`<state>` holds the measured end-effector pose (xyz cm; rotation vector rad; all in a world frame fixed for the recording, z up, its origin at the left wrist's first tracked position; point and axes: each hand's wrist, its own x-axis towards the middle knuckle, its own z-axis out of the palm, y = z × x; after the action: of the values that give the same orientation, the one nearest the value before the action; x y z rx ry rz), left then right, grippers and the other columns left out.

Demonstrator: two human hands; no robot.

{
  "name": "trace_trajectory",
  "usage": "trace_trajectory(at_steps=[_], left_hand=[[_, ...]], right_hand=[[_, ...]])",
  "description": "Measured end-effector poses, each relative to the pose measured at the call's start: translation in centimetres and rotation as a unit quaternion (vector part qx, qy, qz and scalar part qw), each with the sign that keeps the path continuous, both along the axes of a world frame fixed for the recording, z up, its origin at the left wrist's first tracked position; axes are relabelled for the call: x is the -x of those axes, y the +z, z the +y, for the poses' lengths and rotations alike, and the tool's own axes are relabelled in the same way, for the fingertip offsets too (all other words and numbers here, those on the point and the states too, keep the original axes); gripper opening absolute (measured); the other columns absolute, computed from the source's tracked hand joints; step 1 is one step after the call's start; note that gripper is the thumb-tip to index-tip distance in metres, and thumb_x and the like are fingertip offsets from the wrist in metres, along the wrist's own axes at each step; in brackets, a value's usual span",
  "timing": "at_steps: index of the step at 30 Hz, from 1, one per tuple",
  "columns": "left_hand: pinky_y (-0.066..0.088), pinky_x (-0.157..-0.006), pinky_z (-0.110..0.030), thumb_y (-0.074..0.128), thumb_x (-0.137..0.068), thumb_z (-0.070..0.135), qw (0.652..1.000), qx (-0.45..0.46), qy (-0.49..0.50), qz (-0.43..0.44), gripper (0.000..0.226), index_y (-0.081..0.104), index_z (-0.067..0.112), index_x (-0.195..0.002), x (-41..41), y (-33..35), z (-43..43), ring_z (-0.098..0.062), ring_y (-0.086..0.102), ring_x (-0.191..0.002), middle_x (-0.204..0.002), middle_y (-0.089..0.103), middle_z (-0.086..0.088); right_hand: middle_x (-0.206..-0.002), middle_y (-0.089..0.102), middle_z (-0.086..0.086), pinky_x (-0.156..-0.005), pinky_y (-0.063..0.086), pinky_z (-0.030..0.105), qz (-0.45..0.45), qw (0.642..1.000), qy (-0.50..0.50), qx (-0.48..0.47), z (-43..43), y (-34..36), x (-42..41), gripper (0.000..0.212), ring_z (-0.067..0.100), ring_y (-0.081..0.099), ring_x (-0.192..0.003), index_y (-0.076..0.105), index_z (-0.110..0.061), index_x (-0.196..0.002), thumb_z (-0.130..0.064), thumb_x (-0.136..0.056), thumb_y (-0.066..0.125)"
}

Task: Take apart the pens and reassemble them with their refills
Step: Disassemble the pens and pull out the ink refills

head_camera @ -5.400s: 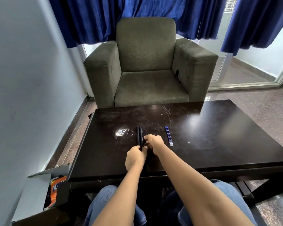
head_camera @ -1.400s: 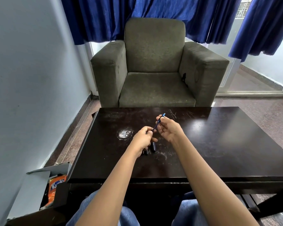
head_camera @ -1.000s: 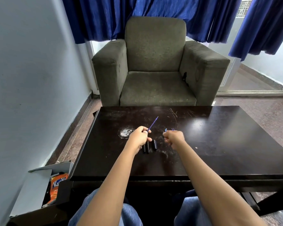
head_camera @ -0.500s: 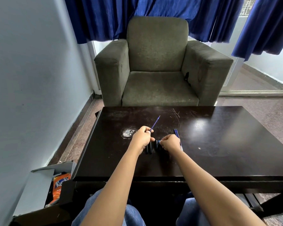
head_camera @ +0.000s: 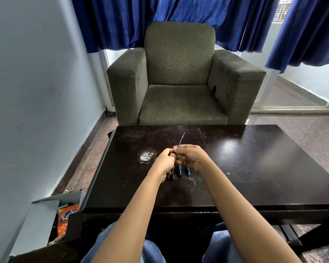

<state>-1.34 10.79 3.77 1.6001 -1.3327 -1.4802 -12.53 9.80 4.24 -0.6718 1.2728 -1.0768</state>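
Head view: hands [head_camera: 179,158] mid-table [head_camera: 254,168], edges distant.

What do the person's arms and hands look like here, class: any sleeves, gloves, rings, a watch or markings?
Both forearms are bare to the bottom of the picture, with no sleeve in view. The left hand and right hand wear no gloves, and no watch, bracelet or marking shows on either wrist. The fingers are too small to rule out a ring. Blue jeans cover the knees beneath the arms.
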Motion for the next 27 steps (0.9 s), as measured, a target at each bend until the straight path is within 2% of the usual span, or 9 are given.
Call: trace_trajectory(at_steps=[3,7,9,11,13,15,17,21,27], left_hand=[[0.021,-0.038,-0.019,0.03,-0.102,0.017,1.0,-0.005,-0.004,0.0,0.02,0.049,0.022,-0.101,0.1,0.1,0.3,-0.007,0.033,-0.047,-0.074,0.062,0.001],[0.021,-0.036,-0.017,0.03,-0.102,0.018,1.0,-0.007,0.019,-0.007,0.025,0.054,0.023,-0.095,-0.1,0.1,0.1,-0.007,0.032,-0.045,-0.073,0.063,0.0],[0.021,-0.039,-0.019,0.03,-0.101,0.019,0.999,-0.011,0.037,-0.007,0.028,0.054,0.026,-0.088,-0.3,0.2,0.0,-0.008,0.031,-0.045,-0.073,0.064,0.0],[0.021,-0.04,-0.021,0.03,-0.101,0.019,0.999,-0.011,0.052,-0.004,0.029,0.053,0.028,-0.084,-0.3,0.4,-0.3,-0.008,0.032,-0.045,-0.074,0.064,0.0],[0.023,-0.043,-0.022,0.03,-0.1,0.018,0.998,-0.013,0.063,-0.008,0.027,0.052,0.027,-0.087,-0.1,0.5,-0.6,-0.009,0.034,-0.047,-0.075,0.065,0.0],[0.023,-0.043,-0.023,0.031,-0.099,0.018,0.997,-0.019,0.072,-0.013,0.022,0.051,0.023,-0.094,-0.1,0.4,-0.9,-0.01,0.034,-0.049,-0.076,0.066,0.002],[0.023,-0.042,-0.023,0.032,-0.098,0.017,0.997,-0.021,0.078,-0.018,0.02,0.052,0.018,-0.098,-0.1,0.1,-1.3,-0.01,0.032,-0.048,-0.076,0.065,0.003],[0.028,-0.046,-0.023,0.03,-0.098,0.016,0.996,-0.005,0.082,-0.023,0.028,0.057,0.016,-0.088,-0.2,-0.5,-2.2,-0.01,0.038,-0.053,-0.073,0.065,0.006],[0.035,-0.059,-0.025,0.029,-0.099,0.019,0.995,0.009,0.097,-0.021,0.032,0.053,0.021,-0.08,-0.2,-1.0,-2.9,-0.008,0.044,-0.061,-0.073,0.065,0.006]], right_hand=[[-0.066,0.067,0.006,-0.043,0.05,0.018,-0.021,0.999,-0.047,-0.001,-0.7,-0.2,0.4,0.006,0.007,0.062,-0.043,0.065,-0.007,-0.087,-0.002,-0.088,0.063],[-0.078,0.065,0.003,-0.067,0.052,0.026,-0.095,0.987,-0.127,0.021,-1.7,-0.6,1.8,0.013,0.013,0.064,-0.069,0.064,-0.012,-0.09,-0.004,-0.093,0.055],[-0.076,0.063,0.003,-0.068,0.051,0.026,-0.111,0.978,-0.172,0.034,-2.4,-1.4,2.4,0.017,0.013,0.062,-0.07,0.064,-0.011,-0.089,-0.002,-0.093,0.051],[-0.073,0.061,0.003,-0.061,0.051,0.022,0.001,0.983,-0.178,0.045,-3.2,-2.3,2.8,0.019,0.012,0.059,-0.065,0.069,-0.007,-0.094,-0.001,-0.091,0.051],[-0.073,0.062,0.003,-0.057,0.048,0.018,0.216,0.965,-0.134,0.064,-4.1,-3.3,3.1,0.021,0.013,0.056,-0.061,0.072,-0.008,-0.098,-0.005,-0.089,0.053],[-0.084,0.066,0.007,-0.064,0.048,0.02,0.402,0.908,-0.059,0.102,-5.3,-3.7,3.2,0.023,0.019,0.061,-0.072,0.073,-0.013,-0.101,-0.007,-0.088,0.053],[-0.1,0.069,0.01,-0.077,0.049,0.029,0.518,0.847,0.013,0.115,-6.9,-4.2,3.2,0.028,0.029,0.064,-0.092,0.071,-0.018,-0.106,-0.008,-0.087,0.054],[-0.105,0.067,0.011,-0.074,0.047,0.033,0.632,0.761,0.095,0.111,-10.0,-5.1,2.8,0.023,0.034,0.063,-0.097,0.068,-0.02,-0.103,-0.01,-0.087,0.054],[-0.103,0.068,0.01,-0.073,0.047,0.033,0.679,0.711,0.13,0.126,-13.4,-7.4,1.7,0.027,0.033,0.065,-0.097,0.068,-0.019,-0.102,-0.004,-0.087,0.052]])
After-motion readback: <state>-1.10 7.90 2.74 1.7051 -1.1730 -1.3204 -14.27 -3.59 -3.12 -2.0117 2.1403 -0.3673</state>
